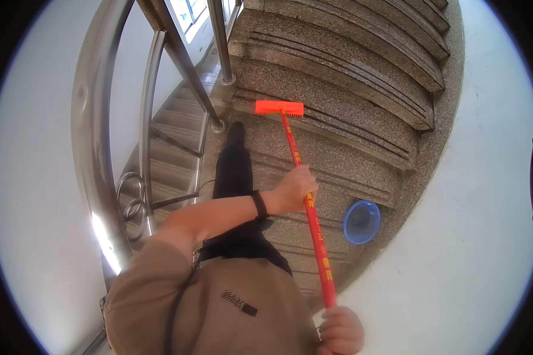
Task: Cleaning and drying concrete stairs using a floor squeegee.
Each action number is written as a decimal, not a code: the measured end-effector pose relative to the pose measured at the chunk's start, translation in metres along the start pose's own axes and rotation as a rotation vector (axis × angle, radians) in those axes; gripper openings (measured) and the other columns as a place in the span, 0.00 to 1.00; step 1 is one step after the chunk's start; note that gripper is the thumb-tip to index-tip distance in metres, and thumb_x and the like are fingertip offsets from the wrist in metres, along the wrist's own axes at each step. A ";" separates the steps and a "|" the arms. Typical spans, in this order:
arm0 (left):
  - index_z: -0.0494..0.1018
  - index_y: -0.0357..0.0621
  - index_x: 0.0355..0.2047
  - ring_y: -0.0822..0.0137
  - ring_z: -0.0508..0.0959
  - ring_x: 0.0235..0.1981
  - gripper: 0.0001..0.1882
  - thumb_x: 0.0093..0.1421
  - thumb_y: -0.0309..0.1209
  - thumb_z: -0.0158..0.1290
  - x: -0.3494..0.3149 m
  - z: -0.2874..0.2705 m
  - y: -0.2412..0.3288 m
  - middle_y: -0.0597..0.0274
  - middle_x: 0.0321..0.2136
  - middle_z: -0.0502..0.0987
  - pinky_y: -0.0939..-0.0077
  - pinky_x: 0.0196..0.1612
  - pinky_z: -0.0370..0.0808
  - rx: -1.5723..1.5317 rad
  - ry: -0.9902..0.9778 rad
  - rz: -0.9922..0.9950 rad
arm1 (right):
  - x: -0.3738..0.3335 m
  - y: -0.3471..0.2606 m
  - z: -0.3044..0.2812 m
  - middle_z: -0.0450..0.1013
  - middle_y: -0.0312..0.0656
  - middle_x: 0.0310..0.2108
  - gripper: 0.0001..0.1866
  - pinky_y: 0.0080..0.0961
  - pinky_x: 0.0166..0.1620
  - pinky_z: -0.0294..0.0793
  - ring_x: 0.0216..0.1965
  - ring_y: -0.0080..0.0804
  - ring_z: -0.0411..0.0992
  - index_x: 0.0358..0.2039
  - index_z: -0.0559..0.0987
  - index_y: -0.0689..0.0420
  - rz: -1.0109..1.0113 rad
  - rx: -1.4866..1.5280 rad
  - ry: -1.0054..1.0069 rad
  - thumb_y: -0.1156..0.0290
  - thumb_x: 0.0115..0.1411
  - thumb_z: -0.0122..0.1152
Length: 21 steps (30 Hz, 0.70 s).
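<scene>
A long-handled floor brush with a red handle slants from the lower right up to the middle of the stairs. Its flat orange head rests at the edge of a speckled stone step, with short bristles showing along one side. My left hand, a black band on its wrist, is closed round the middle of the handle. Lower down, near my body, my right hand grips the handle's end and looks slightly blurred. One of my legs, in dark trousers, stands on the steps left of the brush.
A blue plastic basin sits on a step to the right, near the white wall. Curved stone steps rise ahead. A shiny metal railing runs along the left, with another flight going down beyond it.
</scene>
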<state>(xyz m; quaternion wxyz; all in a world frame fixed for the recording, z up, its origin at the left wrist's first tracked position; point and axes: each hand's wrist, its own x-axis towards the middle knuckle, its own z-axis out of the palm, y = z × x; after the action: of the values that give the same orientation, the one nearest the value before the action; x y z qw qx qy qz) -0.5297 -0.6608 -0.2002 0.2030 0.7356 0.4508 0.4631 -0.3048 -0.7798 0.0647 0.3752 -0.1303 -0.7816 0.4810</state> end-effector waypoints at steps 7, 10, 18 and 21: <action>0.65 0.52 0.16 0.57 0.73 0.29 0.13 0.44 0.23 0.60 0.013 -0.004 -0.027 0.64 0.20 0.66 0.57 0.52 0.70 -0.008 0.057 0.007 | 0.012 0.021 0.011 0.68 0.43 0.17 0.08 0.44 0.40 0.75 0.21 0.42 0.69 0.14 0.70 0.59 0.035 -0.006 0.021 0.74 0.38 0.61; 0.64 0.53 0.16 0.58 0.73 0.30 0.13 0.43 0.23 0.59 0.023 -0.013 -0.064 0.65 0.20 0.66 0.59 0.52 0.70 0.025 0.009 0.039 | 0.021 0.050 0.021 0.67 0.42 0.18 0.09 0.43 0.39 0.76 0.24 0.43 0.70 0.14 0.68 0.57 0.073 -0.035 0.021 0.78 0.35 0.61; 0.68 0.54 0.19 0.54 0.75 0.34 0.12 0.43 0.28 0.62 0.063 -0.026 -0.150 0.63 0.23 0.71 0.57 0.45 0.70 0.171 -0.082 0.129 | 0.057 0.120 0.030 0.66 0.44 0.19 0.05 0.42 0.41 0.73 0.26 0.46 0.68 0.15 0.69 0.61 0.042 -0.157 0.044 0.82 0.34 0.56; 0.67 0.53 0.19 0.53 0.75 0.34 0.12 0.43 0.28 0.62 0.069 -0.022 -0.158 0.62 0.24 0.71 0.57 0.43 0.69 0.201 -0.076 0.065 | 0.056 0.128 0.029 0.66 0.45 0.21 0.06 0.42 0.41 0.72 0.27 0.47 0.67 0.16 0.69 0.62 0.029 -0.163 0.042 0.82 0.34 0.55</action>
<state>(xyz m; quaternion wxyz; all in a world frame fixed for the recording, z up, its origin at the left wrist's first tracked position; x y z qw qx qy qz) -0.6123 -0.5234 -0.2686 0.1301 0.7835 0.4629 0.3937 -0.3838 -0.7025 -0.0255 0.3725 -0.1817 -0.8082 0.4184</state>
